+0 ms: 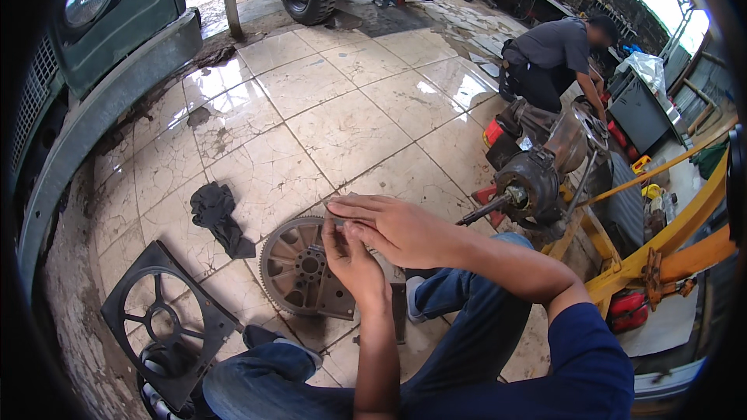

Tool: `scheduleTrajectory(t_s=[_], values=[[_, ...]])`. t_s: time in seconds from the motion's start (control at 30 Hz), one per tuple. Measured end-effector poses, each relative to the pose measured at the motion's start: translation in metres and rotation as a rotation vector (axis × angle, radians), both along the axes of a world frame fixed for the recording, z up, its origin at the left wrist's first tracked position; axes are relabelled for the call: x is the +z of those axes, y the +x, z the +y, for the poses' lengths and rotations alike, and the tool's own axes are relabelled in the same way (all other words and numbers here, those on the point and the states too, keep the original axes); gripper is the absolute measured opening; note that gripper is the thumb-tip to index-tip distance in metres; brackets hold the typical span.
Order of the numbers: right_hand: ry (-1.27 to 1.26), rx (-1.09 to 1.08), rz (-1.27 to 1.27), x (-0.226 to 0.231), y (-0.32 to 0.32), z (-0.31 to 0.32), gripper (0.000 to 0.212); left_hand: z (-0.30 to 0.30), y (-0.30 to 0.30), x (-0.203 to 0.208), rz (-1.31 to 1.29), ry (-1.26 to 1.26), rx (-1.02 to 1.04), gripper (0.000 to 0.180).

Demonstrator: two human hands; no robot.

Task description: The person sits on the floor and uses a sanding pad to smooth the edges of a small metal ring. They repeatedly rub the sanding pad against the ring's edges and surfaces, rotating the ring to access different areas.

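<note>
Above a toothed flywheel, my two hands meet. My left hand is turned up with its fingers curled, closed around a small, thin, greyish piece I cannot make out. From the right, my right hand reaches over it, fingers straight and close together, the thumb tucked below against the same spot. The hands hide most of what lies between them. On the tiles under them, the flywheel lies flat with a ring of holes at its centre. A dark metal plate with holes overlaps its right side, partly behind my left wrist.
A black fan shroud leans at the lower left, near a crumpled black cloth. A vehicle's bumper curves along the left. On the right stand a greasy gearbox and a yellow hoist frame; a co-worker crouches behind the gearbox.
</note>
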State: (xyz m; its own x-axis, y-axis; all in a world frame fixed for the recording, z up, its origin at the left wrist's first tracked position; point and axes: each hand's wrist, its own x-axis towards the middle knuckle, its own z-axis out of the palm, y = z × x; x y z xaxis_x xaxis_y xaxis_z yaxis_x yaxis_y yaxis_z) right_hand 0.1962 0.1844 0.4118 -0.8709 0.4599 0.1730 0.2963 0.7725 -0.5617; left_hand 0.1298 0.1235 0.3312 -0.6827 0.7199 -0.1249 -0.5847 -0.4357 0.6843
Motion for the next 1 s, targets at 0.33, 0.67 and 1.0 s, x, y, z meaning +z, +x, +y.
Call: scheduleTrajectory(t_s=[0.33, 0.67, 1.0], values=[[0.090, 0.033, 0.017, -0.001, 0.000, -0.004, 0.041, -0.002, 0.000, 0.004, 0.057, -0.013, 0.109, 0.036], [0.049, -0.020, 0.022, -0.001, 0.000, -0.006, 0.040, 0.000, -0.002, -0.003, 0.072, 0.051, 0.068, 0.029], [-0.109, -0.108, 0.069, 0.002, 0.001, 0.000, 0.039, 0.001, 0.005, 0.003, 0.119, -0.003, 0.041, 0.036]])
